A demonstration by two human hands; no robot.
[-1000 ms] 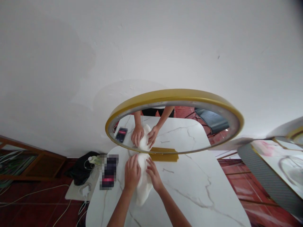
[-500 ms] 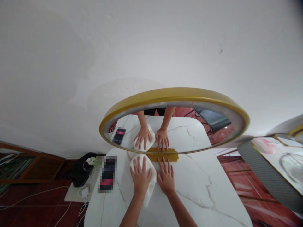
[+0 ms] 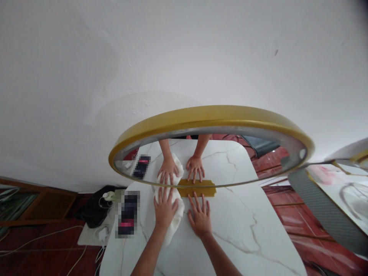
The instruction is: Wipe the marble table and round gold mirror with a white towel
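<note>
- Left hand (image 3: 166, 209): palm down on the white cloth (image 3: 174, 226), fingers spread and nearly straight. The grip is wide; the hand presses flat, with no fingers curled around the fabric.
- White cloth: bunched on the tabletop (image 3: 238, 230), left of centre, partly covered by the left hand. Folds show along its right side and toward the wearer.
- Right hand (image 3: 200, 216): palm down on the tabletop, right of the cloth and apart from it. The grip is wide, fingers fanned, holding nothing.
- Right fingertips reach the front edge of the gold base (image 3: 211, 192); whether they rest on it cannot be told.
- Mirror (image 3: 212, 114): oval in view, gold-framed, above the base at the tabletop's far side. It reflects both hands and the cloth.
- Dark, pixelated object (image 3: 128, 211): on the tabletop's left edge, well apart from the right hand; details unreadable.
- Black bag (image 3: 93, 209): beyond the tabletop's left edge, near white cables.
- Wall (image 3: 184, 57): pale, with surface marks.
</note>
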